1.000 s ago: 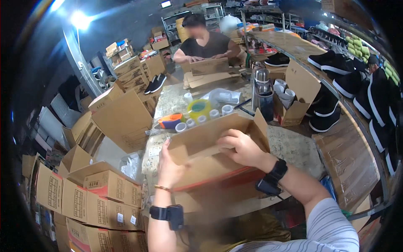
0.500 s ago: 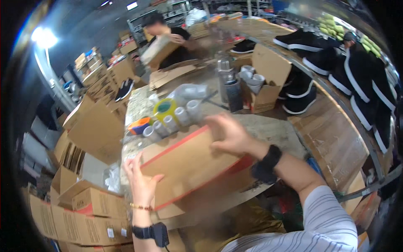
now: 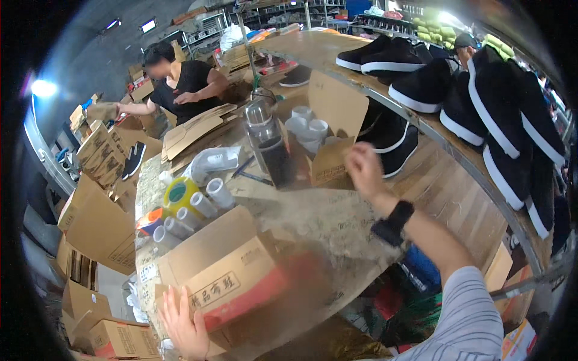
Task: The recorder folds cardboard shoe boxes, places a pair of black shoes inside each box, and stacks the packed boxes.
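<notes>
A brown cardboard shoebox [image 3: 223, 283] with a red band stands tilted at the table's near left, its flap [image 3: 208, 243] raised. Against its left end lies my left hand [image 3: 183, 325], fingers stretched out and spread. The box's right end is smeared by blur. My right hand [image 3: 366, 171] is held out to the right, off the box, beside a small open carton [image 3: 331, 162] and black shoes with white soles [image 3: 400, 150]. Its fingers look bent, but blur hides whether they grip anything.
A tape roll [image 3: 177, 194], several white paper rolls [image 3: 221, 192] and a clear bottle [image 3: 265, 138] stand on the worktable [image 3: 313, 222]. More black shoes [image 3: 494, 102] crowd the shelf at right. A co-worker [image 3: 186, 90] stands beyond flattened cardboard [image 3: 195, 129].
The box has come down to the lower left and turned, with its flap now up. My right hand has left it and moved right. The co-worker no longer holds up a box.
</notes>
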Demonstrator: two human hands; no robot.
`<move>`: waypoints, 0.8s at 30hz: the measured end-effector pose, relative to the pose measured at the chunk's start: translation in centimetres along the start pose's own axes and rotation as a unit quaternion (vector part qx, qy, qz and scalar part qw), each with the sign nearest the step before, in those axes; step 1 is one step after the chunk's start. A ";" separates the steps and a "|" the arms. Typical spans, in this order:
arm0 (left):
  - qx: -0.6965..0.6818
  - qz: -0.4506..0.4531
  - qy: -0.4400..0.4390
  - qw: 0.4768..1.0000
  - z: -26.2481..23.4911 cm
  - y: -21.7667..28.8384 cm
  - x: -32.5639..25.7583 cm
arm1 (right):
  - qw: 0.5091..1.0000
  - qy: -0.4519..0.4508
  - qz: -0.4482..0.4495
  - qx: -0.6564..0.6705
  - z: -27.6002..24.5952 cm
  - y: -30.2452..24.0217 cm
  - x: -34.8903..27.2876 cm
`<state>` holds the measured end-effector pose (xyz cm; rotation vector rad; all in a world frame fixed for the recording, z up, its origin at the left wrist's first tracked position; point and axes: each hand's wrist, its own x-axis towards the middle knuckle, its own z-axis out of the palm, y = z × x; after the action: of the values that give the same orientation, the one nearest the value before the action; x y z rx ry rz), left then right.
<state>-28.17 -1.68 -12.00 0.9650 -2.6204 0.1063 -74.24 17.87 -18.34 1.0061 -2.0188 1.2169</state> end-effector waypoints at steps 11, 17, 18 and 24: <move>-0.007 0.139 -0.020 0.990 0.0 -0.9 1.0 | 0.914 -0.106 0.188 -0.342 1.0 20.3 12.9; 0.007 0.065 -0.052 0.996 -1.1 -0.2 0.3 | 0.950 0.068 0.211 -0.218 -0.3 16.3 9.7; 0.007 0.005 -0.076 0.997 -1.2 1.0 0.8 | 0.948 0.073 0.204 -0.234 -2.4 17.5 10.2; 0.011 -0.028 -0.091 0.995 -1.6 -0.5 -0.1 | 0.969 0.006 0.239 0.068 -9.2 8.9 5.7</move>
<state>-27.26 -1.70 -10.55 1.1016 -2.7583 0.0357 -83.98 27.11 -14.24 0.5767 -2.2688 1.6208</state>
